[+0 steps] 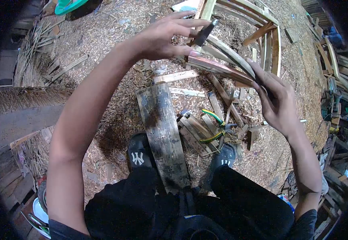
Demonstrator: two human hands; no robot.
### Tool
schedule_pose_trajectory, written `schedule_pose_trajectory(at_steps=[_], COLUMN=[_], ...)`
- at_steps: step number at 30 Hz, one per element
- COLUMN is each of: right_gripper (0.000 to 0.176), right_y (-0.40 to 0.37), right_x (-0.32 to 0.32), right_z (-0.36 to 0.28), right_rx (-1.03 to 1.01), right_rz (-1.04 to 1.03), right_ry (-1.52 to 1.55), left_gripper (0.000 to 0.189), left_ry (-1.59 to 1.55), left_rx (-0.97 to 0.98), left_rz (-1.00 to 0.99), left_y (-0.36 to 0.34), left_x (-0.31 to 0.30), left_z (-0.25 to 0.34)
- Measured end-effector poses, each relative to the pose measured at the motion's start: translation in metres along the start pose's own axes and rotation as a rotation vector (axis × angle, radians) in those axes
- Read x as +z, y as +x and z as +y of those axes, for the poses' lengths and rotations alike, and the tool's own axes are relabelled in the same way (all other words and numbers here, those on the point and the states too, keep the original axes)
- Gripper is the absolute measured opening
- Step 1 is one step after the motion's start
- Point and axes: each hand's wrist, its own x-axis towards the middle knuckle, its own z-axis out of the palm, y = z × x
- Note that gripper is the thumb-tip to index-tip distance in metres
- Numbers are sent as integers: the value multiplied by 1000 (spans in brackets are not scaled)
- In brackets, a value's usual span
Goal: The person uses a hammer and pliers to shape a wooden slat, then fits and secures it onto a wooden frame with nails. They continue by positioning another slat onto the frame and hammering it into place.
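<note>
A wooden frame of thin slats reaches from the top right toward the middle. My right hand is closed round the near ends of a curved slat and a reddish-brown slat. At the frame's left side is my left hand, its fingers apart, with the thumb at the end of the reddish slat. A dark metal tool head shows beside those fingers; whether the hand holds it is unclear.
A worn plank lies between two dark shoes. Green-yellow pliers and wood offcuts are right of it. Shavings cover the ground. Scrap wood lines the right edge; a green object is at the top left.
</note>
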Motion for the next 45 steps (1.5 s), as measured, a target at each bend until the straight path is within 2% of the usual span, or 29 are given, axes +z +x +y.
schedule_pose_trajectory(at_steps=[2, 4, 5, 6, 8, 10, 12, 13, 14, 16, 17, 18, 20, 21, 22, 24, 25, 26, 28, 30, 31, 32, 34, 35, 36, 39, 42, 43, 45], right_gripper=[50, 53, 54, 54, 53, 52, 52, 48, 48, 48, 49, 49, 55, 54, 54, 54, 54, 53, 53, 54, 54, 54, 50, 48, 48, 50, 50, 49, 52], right_y=[-3, -3, 0, 0, 0, 1, 2, 1, 2, 9, 5, 4, 1, 2, 4, 8, 6, 2, 2, 4, 7, 5, 1, 2, 2, 0, -2, -2, -5], right_x=[2, 6, 10, 9, 7, 7, 9, 4, 5, 7, -2, -2, 1, 6, 12, 18, 13, 6, 8, 11, 10, 10, 7, 3, 4, 12, 23, 20, 22], right_z=[6, 10, 14, 13, 7, 7, 13, 7, 9, 7, -3, -1, 7, 13, 17, 18, 11, -1, 9, 13, 9, 10, 4, -3, 0, 15, 24, 16, 14], right_rx=[48, -75, -170, -170, -44, -26, -164, -128, -129, -274, -8, -8, -11, -137, -135, -308, -215, -29, -18, -224, -275, -276, -73, 93, 93, -167, -296, -140, -5], right_rz=[-8, 276, 361, 363, 26, 18, 239, 271, 270, 264, -28, -24, 75, 226, 223, 392, 188, -12, -3, 268, 375, 375, 30, -77, -75, 280, 326, 73, 71], right_ry=[40, 100, 110, 109, -38, -8, 106, 97, 96, -21, -17, -17, 51, 71, 71, 108, 26, -22, -47, 97, 32, 31, -12, 23, 23, 92, 28, 14, 79], left_gripper=[43, 43, 45, 45, 45, 46, 47, 47, 46, 47, 46, 45, 46, 47, 48, 48, 47, 47, 45, 44, 43, 43, 47, 47, 47, 46, 45, 45, 45], left_ry=[3, -47, -56, -56, -10, -17, -37, -23, -7, -20, -16, -12, -36, -51, -64, -60, -31, -1, -13, -97, -25, -25, -54, -51, -66, -101, -118, -86, -37], left_rx=[3, -52, -39, -38, 27, 13, -10, -28, -44, -54, -24, 7, -10, -24, -36, -24, -40, -57, -48, -144, -4, -4, -12, -10, 1, -9, -16, 2, 27], left_rz=[11, 21, 18, 19, -11, 2, 12, 10, 9, -4, -10, -17, -8, -2, 5, 6, -8, -22, -23, -54, 10, 11, -39, -38, -31, -30, -29, -36, -42], left_y=[-2, -1, 0, 0, -2, -1, -3, -3, -2, -1, -3, -1, -4, -3, -2, -2, -3, -4, -2, -2, -2, -2, -2, -2, -2, -2, 0, -2, -3], left_x=[1, 2, 2, 3, 3, 3, 5, 3, 0, 2, 4, 2, 4, 3, 2, 4, 4, 4, -1, -3, 2, 4, 4, 4, 3, 2, -2, -3, -4], left_z=[4, 10, 8, 4, -2, -2, 3, 7, 10, 7, 0, 1, 4, 7, 8, 5, 4, 3, 9, 16, 7, 4, 0, -1, -1, 7, 8, 6, 7])
